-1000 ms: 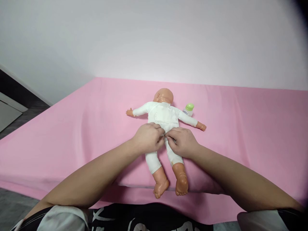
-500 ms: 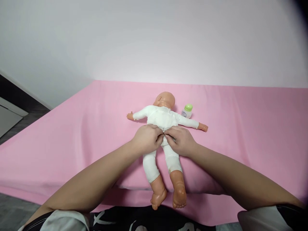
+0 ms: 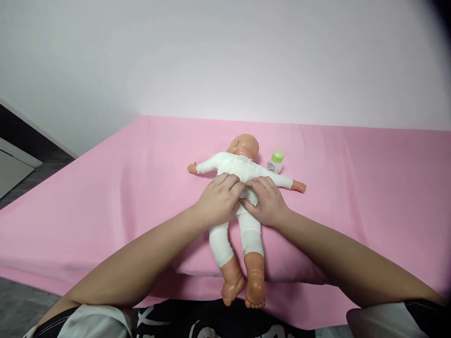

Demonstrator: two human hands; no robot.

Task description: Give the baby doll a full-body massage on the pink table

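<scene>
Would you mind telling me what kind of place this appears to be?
Probably a plain indoor room set up for baby-care practice: a baby doll in a white suit lies on a flat surface under a pink sheet, a small green-capped bottle stands beside it, against a bare white wall.

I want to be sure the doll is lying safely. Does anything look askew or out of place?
Mostly tidy. The baby doll lies face up on the pink sheet, but its bare feet hang past the near edge. The small green-capped bottle stands upright by its shoulder. Left hand and right hand pinch the white suit at the belly.
</scene>
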